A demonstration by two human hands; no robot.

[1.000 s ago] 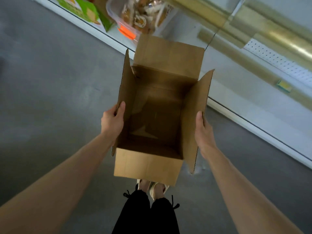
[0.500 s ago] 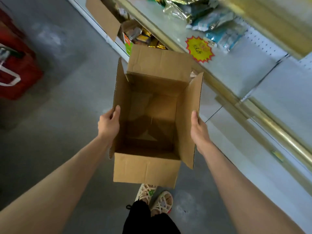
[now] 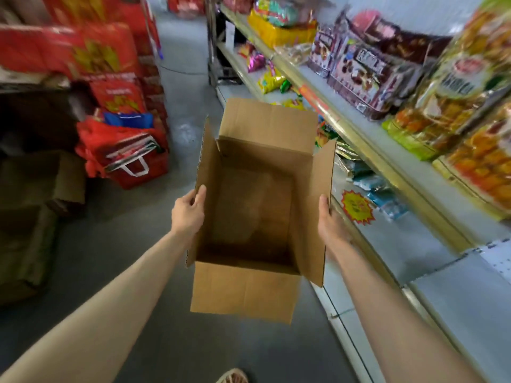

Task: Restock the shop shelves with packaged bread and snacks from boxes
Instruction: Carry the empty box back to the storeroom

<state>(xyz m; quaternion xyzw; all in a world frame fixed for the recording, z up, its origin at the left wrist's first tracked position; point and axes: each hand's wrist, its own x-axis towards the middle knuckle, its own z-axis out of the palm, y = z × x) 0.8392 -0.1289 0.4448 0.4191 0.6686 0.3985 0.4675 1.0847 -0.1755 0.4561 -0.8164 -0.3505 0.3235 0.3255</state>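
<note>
Two bare hands hold one cardboard box (image 3: 249,217) in the air above the grey floor (image 3: 143,244) of the aisle, just left of the shelving. All four flaps stand open, and the inside shows only its bare cardboard bottom. The left hand (image 3: 188,214) grips the left flap, thumb over its edge and fingers behind. The right hand (image 3: 330,225) grasps the right flap the same way, with the thumb lying along the edge. The box sits level between both outstretched arms.

The shelves (image 3: 431,244) run along the right. On the upper tier stand orange and green snack bags (image 3: 448,106), purple boxes (image 3: 359,73) and a yellow pack (image 3: 279,31). A starburst price tag (image 3: 356,207) is fixed at the lower tier, beside blue packets (image 3: 387,200).

Left of the aisle are stacked red cartons (image 3: 83,51), red carrier bags (image 3: 124,158) on the floor and brown boxes (image 3: 33,217), all blurred. One sandalled foot (image 3: 232,377) shows at the bottom edge.
</note>
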